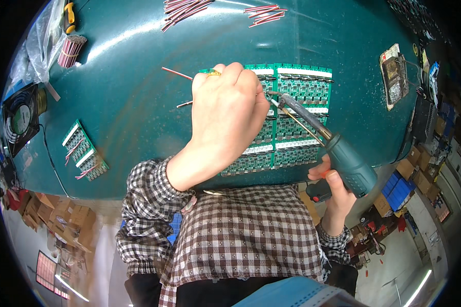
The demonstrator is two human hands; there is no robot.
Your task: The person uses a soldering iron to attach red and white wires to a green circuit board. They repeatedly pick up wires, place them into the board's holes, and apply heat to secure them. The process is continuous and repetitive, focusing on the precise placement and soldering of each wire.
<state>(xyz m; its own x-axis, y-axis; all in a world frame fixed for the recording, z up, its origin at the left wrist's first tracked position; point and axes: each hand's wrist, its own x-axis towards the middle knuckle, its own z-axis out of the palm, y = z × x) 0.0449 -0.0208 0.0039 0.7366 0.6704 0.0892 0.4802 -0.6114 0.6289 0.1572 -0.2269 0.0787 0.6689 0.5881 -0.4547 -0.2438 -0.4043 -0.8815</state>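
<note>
My left hand [224, 110] is closed over the left part of a panel of green circuit boards [303, 92], hiding much of it. A thin red-and-white wire [176, 72] sticks out from its left side, and a second wire end [184, 104] shows lower down. The pinching fingertips are hidden behind the hand. My right hand [337, 194] grips a dark green soldering gun [351, 166] with a feed tube along its barrel. Its tip [274, 94] reaches the boards right beside my left fingers.
Red-and-white wires [184, 11] lie loose at the far side, with a smaller group [265, 14] beside them. On the left are a bundled wire stack [71, 50], a small wired board [85, 149] and a black fan [21, 118]. A dirty soldering tray [394, 77] sits at right.
</note>
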